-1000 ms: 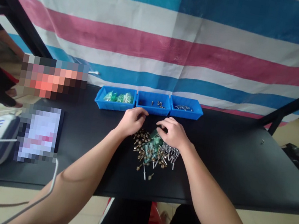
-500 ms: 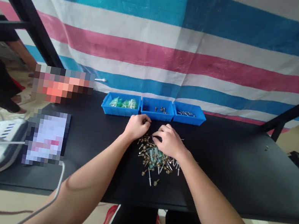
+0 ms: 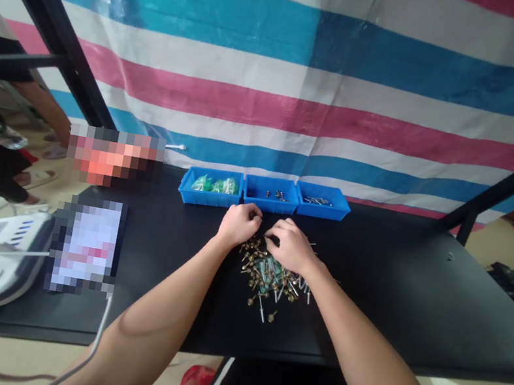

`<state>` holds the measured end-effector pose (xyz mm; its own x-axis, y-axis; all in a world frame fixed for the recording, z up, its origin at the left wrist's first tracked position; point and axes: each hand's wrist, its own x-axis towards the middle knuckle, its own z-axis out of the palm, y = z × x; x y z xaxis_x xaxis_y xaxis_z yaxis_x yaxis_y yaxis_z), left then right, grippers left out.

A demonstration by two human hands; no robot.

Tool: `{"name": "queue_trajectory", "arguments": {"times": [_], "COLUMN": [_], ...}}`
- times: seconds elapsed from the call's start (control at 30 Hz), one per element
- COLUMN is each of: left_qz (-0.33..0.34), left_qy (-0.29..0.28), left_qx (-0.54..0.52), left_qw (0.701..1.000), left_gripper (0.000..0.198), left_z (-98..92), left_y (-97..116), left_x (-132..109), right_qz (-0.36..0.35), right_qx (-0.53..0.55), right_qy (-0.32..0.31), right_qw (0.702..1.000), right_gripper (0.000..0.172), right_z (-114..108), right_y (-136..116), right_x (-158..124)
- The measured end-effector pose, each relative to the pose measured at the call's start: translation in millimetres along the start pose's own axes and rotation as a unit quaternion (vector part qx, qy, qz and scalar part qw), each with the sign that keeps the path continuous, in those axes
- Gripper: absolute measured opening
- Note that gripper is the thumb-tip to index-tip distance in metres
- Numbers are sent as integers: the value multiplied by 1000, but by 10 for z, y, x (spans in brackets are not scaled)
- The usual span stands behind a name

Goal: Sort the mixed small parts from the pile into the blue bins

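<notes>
A mixed pile of brass-coloured screws (image 3: 251, 259), silver pop rivets (image 3: 262, 308) and pale green plastic wall plugs (image 3: 267, 273) lies on the black table. My left hand (image 3: 240, 224) is at the pile's far left edge, just in front of the middle blue bin (image 3: 269, 203). Its fingers are curled closed, and their tips are hidden. Over the far right part of the pile is my right hand (image 3: 291, 245), thumb and fingers bent together in a pinch. Whatever either hand grips is too small or hidden to make out.
The left blue bin (image 3: 209, 198) holds green and white plugs; the right blue bin (image 3: 322, 211) holds rivets. A few screws sit in the middle one. On the left are a white power strip (image 3: 1, 260), its cable and a blurred-out tablet-like object (image 3: 86, 249). Another person stands beyond.
The camera view has tilted up slightly, so the table and bins sit lower in the picture. Both hands stay at the pile's far edge with their fingers closed.
</notes>
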<state>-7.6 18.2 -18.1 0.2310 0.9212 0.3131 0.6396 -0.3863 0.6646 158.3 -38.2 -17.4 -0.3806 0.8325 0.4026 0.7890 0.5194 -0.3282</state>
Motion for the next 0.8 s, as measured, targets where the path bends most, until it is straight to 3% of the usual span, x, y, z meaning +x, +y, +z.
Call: {"name": "queue_trajectory", "arguments": {"times": [0.13,0.27,0.43,0.8], "left_qz": [15,75,125,83], "left_qy": [-2,-26,-72,-99], "left_qx": [-28,-46,-63,-166], "left_qw": [999,996,988,978], "left_gripper": [21,21,20,15], "left_z": [8,14,-8,27], "left_y": [9,27,59,22], "left_x": [-7,-24,-42,-6], "right_qz": [20,12,-6,-21], "right_qx": [17,46,77,81], "right_qy": [59,108,131,124], "right_qw": [998,993,988,989], "right_gripper": [11,12,13,12], "right_z": [-11,-19,-19,5], "right_y": [41,82,134,166], "right_x": [8,1,-12,-37]}}
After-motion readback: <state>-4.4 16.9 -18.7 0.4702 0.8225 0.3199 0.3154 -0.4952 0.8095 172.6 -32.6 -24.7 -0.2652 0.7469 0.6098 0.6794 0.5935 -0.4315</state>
